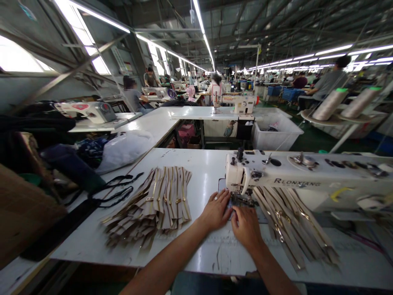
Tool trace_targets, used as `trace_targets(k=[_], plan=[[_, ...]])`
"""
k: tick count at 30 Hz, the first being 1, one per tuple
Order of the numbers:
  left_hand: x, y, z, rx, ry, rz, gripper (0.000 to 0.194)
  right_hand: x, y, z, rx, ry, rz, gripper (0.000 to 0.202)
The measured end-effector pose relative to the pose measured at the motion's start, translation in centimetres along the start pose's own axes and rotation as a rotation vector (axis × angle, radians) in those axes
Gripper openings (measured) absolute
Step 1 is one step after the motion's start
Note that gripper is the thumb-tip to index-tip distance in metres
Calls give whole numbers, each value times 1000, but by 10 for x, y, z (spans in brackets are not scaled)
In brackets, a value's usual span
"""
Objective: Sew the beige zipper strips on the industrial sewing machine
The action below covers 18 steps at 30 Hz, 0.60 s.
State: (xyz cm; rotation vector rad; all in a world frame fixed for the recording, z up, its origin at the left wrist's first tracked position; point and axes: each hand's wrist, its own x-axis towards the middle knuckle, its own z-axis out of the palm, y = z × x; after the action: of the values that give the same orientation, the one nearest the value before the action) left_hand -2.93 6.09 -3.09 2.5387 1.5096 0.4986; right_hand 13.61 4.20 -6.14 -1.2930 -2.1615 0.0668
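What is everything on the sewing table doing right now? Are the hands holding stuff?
Left hand: flat on the table, fingers by the needle.
Right hand: flat, pressing beside the needle.
Sewing machine: upright, hands at its foot.
Left zipper pile: fanned out, untouched.
Right zipper pile: spread under the machine.

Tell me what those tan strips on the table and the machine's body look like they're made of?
The tan strips look like woven fabric tape with brass-coloured metal teeth and pulls, which glint: probably zippers. The machine's body looks like cream-painted metal, smooth and slightly glossy. The table seems white laminate, reflecting the lamps.
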Motion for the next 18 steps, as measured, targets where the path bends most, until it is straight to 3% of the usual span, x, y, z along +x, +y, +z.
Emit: trace_targets(k=[3, 6, 10, 14, 18], plan=[[-10, 16, -1, 100, -76, -62, 50, 0, 1, -1, 44, 16, 16, 26], [-37, 45, 2, 211, -148, -97, 47, -1, 5, -4, 100, 48, 55, 27], [-67, 71, -4, 207, -217, -12, 41, -3, 14, -5, 190, 111, 149, 30], [-48, 56, -27, 149, -167, -76, 37, -4, 22, -4, 268, 160, 252, 32], [-13, 26, -39, 25, -139, 174, 31, -4, 25, -4, 312, 181, 297, 34]])
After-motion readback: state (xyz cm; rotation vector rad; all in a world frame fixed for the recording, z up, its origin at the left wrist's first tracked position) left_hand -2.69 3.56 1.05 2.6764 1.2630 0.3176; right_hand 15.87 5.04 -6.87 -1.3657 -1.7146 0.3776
